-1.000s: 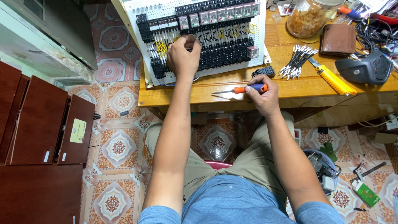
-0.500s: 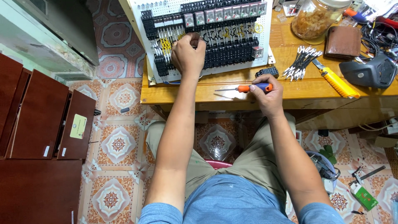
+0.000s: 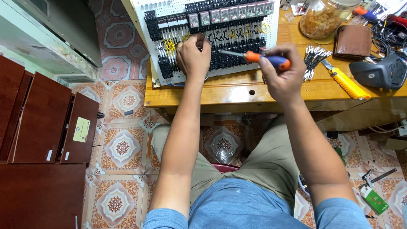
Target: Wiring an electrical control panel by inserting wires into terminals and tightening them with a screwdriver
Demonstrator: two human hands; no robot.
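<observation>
Right hand (image 3: 283, 74) wrapped round screwdriver (image 3: 254, 57); left hand (image 3: 193, 54) pinching something unseen on board (image 3: 169, 17). Best: tip straight, slow turns.

Bare table edge (image 3: 237, 91) lay open below the panel (image 3: 169, 80); rightward, loose wires (image 3: 314, 59), yellow cutter (image 3: 345, 81) and wallet (image 3: 352, 41) crowded passage.
</observation>
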